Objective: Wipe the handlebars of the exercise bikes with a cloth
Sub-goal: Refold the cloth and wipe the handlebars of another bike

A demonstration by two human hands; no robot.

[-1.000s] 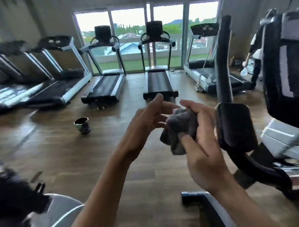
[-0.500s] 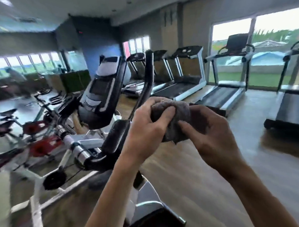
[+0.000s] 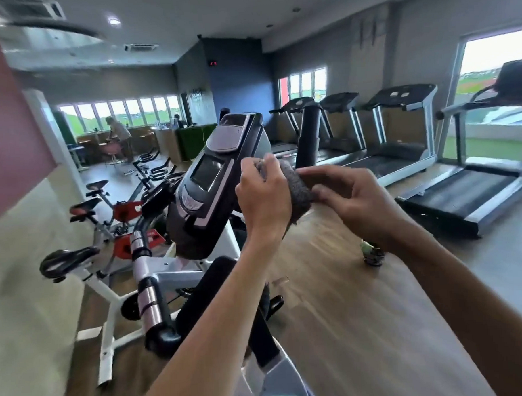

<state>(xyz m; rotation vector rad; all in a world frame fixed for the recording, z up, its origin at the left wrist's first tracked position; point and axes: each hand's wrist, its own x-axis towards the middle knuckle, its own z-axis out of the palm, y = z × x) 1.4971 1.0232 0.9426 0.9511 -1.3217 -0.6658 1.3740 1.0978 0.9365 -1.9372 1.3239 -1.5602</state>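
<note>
Beyond your hands, along the windowed wall to their right, you have a row of treadmills (image 3: 401,149) on the wooden floor (image 3: 348,298). Just below your right wrist a small dark cup (image 3: 373,252) sits on that floor. Far off past your left hand, a person (image 3: 120,135) bends over a table by the back windows (image 3: 121,111).

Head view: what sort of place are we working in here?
Almost certainly a commercial gym: a row of treadmills along the windows, several exercise bikes on a wood floor, and a cardio machine's console right beside the hands, which hold a grey cloth.
</note>
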